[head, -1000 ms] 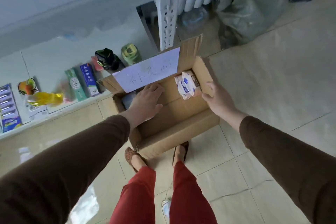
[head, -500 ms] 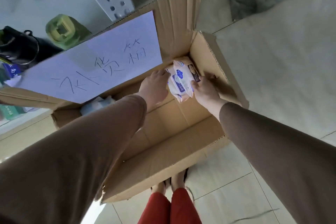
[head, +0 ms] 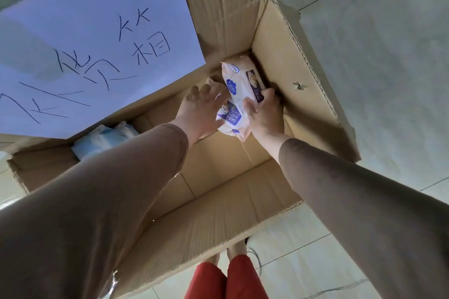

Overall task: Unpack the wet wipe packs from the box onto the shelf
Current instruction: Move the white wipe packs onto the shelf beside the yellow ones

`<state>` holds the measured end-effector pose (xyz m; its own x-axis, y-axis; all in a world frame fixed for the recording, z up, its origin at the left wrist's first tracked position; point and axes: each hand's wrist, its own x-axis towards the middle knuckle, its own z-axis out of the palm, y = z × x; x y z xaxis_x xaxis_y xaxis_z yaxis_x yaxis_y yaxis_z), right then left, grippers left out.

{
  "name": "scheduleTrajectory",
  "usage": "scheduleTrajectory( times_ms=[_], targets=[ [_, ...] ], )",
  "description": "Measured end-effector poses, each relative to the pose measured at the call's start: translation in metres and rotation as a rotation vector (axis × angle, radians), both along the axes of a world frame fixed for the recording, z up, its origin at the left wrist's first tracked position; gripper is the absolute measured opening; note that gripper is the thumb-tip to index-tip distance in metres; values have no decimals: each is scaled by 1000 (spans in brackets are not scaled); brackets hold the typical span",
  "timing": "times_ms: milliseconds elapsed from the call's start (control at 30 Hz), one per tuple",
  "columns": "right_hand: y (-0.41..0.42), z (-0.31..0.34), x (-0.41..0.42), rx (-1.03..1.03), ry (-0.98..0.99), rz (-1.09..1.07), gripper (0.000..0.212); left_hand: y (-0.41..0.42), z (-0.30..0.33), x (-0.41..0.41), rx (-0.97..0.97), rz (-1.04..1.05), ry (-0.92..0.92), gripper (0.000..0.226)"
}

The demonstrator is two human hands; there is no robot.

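Note:
An open cardboard box (head: 298, 73) stands on the floor below me. In its far right corner sit two pink-and-white wet wipe packs (head: 243, 85) with purple labels, one leaning on the other. My left hand (head: 199, 109) grips the lower pack from the left. My right hand (head: 264, 114) grips the packs from the right, thumb across the front. Several blue-and-white wipe packs (head: 107, 136) lie in the box's left corner, partly hidden under a flap.
A white sheet of paper (head: 97, 39) with handwritten characters is stuck on the box's raised far flap. Pale tiled floor (head: 376, 68) spreads to the right. My feet and red trousers (head: 226, 279) are just behind the box's near wall.
My head has come down much closer to the box. Both hands went from reaching toward the pink packs to closing on them from either side.

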<state>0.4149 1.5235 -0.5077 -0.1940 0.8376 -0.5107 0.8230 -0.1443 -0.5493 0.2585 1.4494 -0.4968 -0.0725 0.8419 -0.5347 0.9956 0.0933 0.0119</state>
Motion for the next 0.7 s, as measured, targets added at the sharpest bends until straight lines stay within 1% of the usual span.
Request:
scheduleTrajectory(
  times_ms=[67, 133, 200, 300, 400, 467, 533, 600, 633, 700],
  targets=[
    [-3, 0, -2, -3, 9, -5, 41, -21, 0, -6, -25, -23, 14, 75],
    [-4, 0, -4, 1, 0, 15, 37, -45, 2, -11, -45, -23, 31, 76],
    [-5, 0, -9, -8, -22, 34, 35, -66, 3, -13, -64, 23, 31, 79],
    [-3, -1, -18, -7, -7, 37, 55, -88, 1, -8, -80, 191, -50, 85],
    [4, -2, -27, -45, 39, -51, 78, -94, -3, -3, -59, 369, -176, 89],
    [12, -6, -32, -71, 59, -88, 84, -90, -4, -2, -55, 428, -211, 89],
    [21, -6, -36, -155, 81, -90, 76, -84, -7, -2, -113, 494, -241, 92],
    [29, -2, -42, -313, 121, -120, 64, -81, -9, -4, -223, 564, -281, 88],
    [30, 1, -45, -393, 147, -142, 57, -81, -10, -4, -272, 581, -300, 79],
    [28, 9, -47, -526, 178, -156, 38, -85, -9, -2, -332, 585, -337, 54]
  ],
)
